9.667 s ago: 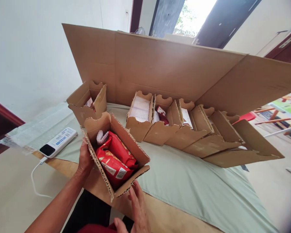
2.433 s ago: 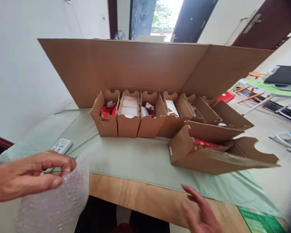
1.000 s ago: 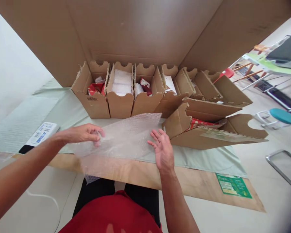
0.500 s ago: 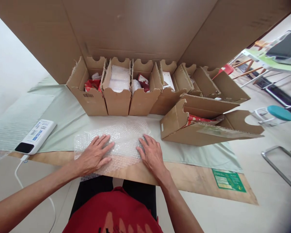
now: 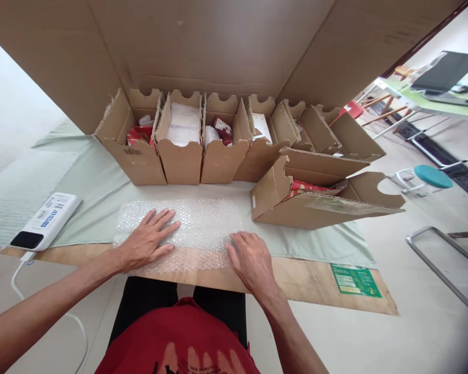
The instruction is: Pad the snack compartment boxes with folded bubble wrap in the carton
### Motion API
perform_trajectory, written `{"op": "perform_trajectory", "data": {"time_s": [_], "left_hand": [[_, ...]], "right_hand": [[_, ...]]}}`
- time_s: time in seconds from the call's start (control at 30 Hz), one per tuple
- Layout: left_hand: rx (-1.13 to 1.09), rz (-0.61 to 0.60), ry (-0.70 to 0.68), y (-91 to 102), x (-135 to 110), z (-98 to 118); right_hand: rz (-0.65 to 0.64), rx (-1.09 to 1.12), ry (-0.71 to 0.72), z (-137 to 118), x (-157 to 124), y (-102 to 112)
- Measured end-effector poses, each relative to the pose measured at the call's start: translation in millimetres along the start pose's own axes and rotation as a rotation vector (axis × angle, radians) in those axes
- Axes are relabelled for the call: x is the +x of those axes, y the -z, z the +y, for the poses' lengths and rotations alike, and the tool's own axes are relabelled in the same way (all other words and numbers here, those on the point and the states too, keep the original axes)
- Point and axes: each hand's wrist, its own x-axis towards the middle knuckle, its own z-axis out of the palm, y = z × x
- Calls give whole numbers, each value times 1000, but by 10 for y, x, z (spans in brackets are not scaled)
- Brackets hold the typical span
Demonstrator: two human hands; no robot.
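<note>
A sheet of clear bubble wrap [image 5: 197,223] lies flat on the pale green cloth [image 5: 97,182] at the table's near edge. My left hand [image 5: 148,240] rests on its left part, palm down with fingers spread. My right hand [image 5: 251,259] presses flat on its lower right corner, fingers stretched out. Just right of the sheet a cardboard box [image 5: 320,200] lies tipped on its side with a red packet [image 5: 310,188] inside.
A row of small cardboard boxes [image 5: 179,156] holding red packets and white wrapped items stands behind the sheet, before a big cardboard panel [image 5: 218,47]. A white power bank [image 5: 44,221] with a cable lies at left. A green label [image 5: 354,280] sits on the wooden table edge.
My left hand brought the bubble wrap over from the left and both hands laid it on the cloth. In the last half second my hands slid apart along the sheet, which lies flatter and wider.
</note>
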Motion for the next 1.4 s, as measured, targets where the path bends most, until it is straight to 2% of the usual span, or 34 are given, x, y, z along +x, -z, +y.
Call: {"op": "perform_trajectory", "data": {"time_s": [0.1, 0.23, 0.33, 0.43, 0.53, 0.6, 0.67, 0.73, 0.87, 0.97, 1.1, 1.27, 1.4], "left_hand": [[39, 20, 16, -14, 158, 179], [64, 2, -27, -86, 335, 360], [77, -7, 16, -138, 205, 230], [106, 32, 199, -140, -116, -69], [127, 61, 337, -95, -403, -322], [138, 86, 387, -49, -513, -383], [140, 118, 399, 4, -561, -344], [117, 127, 331, 54, -567, -223], [30, 39, 38, 101, -528, 129], [12, -7, -39, 77, -499, 345], [9, 7, 10, 66, -500, 456], [-148, -54, 59, 247, -541, 292], [-405, -167, 257, 569, -450, 65]], "right_hand": [[17, 66, 61, -123, 326, -111], [-72, 112, 112, -237, 558, -385], [-93, 107, 122, -138, 432, -509], [-59, 69, 81, 35, 144, -524], [-4, 27, 45, 185, -179, -485], [42, 31, 59, 273, -373, -426], [77, 67, 101, 348, -523, -335], [79, 94, 164, 388, -607, -234], [59, 29, 287, 335, -558, -166], [141, -27, 322, 283, -424, -239], [231, 96, 326, 272, -293, -212], [66, 406, 184, 316, -227, 126], [-44, 611, 36, 447, -274, 334]]}}
